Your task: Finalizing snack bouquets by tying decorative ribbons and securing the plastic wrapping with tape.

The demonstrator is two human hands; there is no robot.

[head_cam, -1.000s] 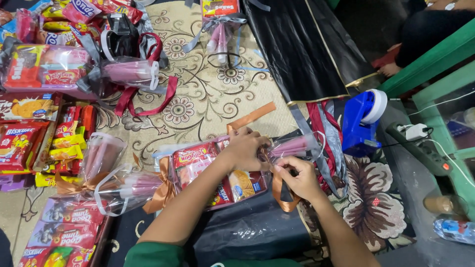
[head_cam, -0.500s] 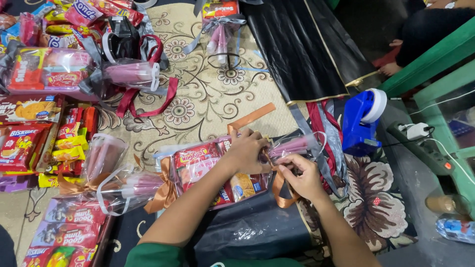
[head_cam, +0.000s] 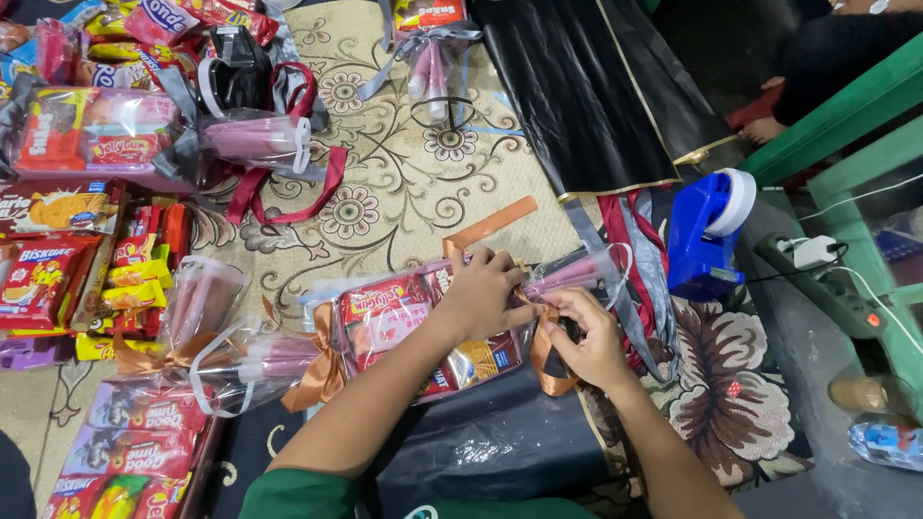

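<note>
Open patterned carpet (head_cam: 404, 183) ahead; snack packets (head_cam: 67, 279) crowd left, tape dispenser (head_cam: 707, 231) right.

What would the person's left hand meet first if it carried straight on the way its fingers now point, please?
The left hand lies on the wrapped snack bundle, its fingers aimed up and right. Going straight on, it would probably meet the loose orange ribbon first, then the grey and red ribbons; depth is hard to judge.

Around the blue tape dispenser (head_cam: 710, 234)

Left of it lies folded black plastic sheeting (head_cam: 586, 91); right, a power strip (head_cam: 827, 284); far left, a maroon-ribboned wrapped snack bundle (head_cam: 144, 135) and loose biscuit packs (head_cam: 43, 279).
</note>
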